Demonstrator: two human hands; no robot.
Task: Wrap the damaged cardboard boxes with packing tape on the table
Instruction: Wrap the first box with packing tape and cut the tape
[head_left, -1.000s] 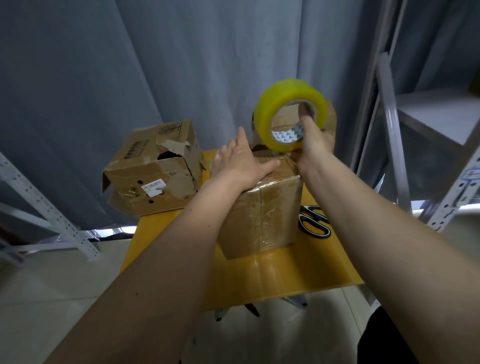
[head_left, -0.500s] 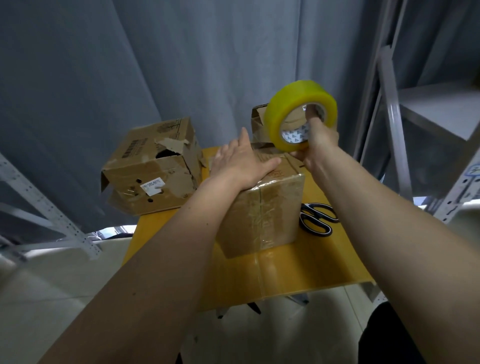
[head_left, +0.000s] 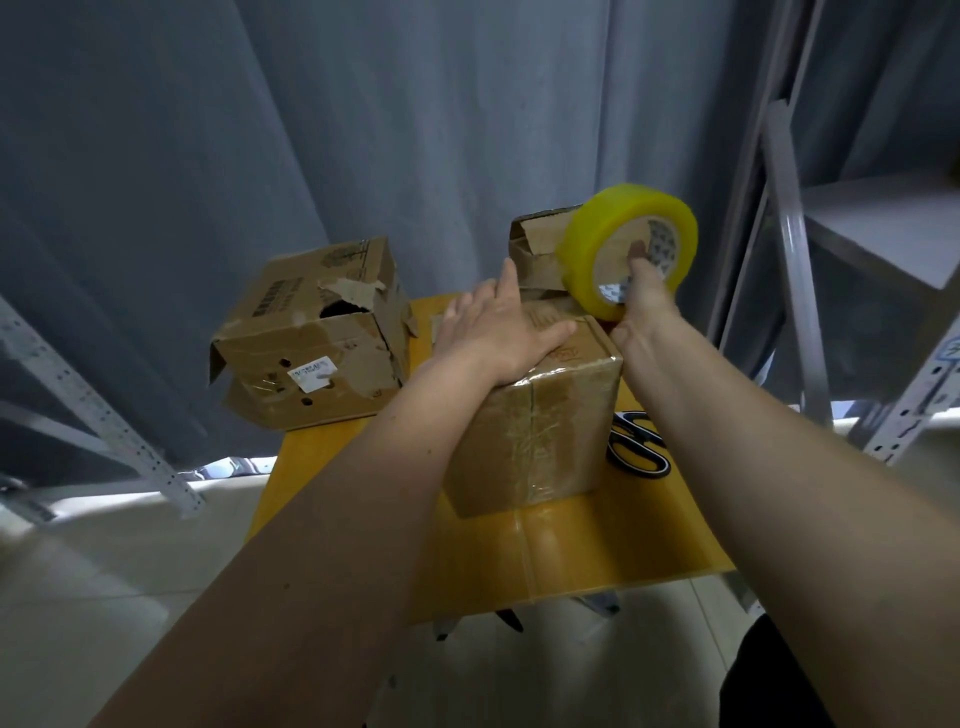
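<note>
- I judge the step in hand to be running tape around the small brown cardboard box at the centre of the frame; clear bands already shine on its near face.
- My left hand lies flat on the box top, its fingers straight and pressing down.
- My right hand holds the yellow roll of packing tape just above the box's far right corner, with its fingers hooked into the core.
- Whether a strip already joins roll and box, I cannot tell.
- Next move, I reckon: draw the roll down the right side while the left hand pins the box to the yellow desk.
- The torn brown cardboard box at centre left waits untaped, and black scissors lie right of the small box.
</note>
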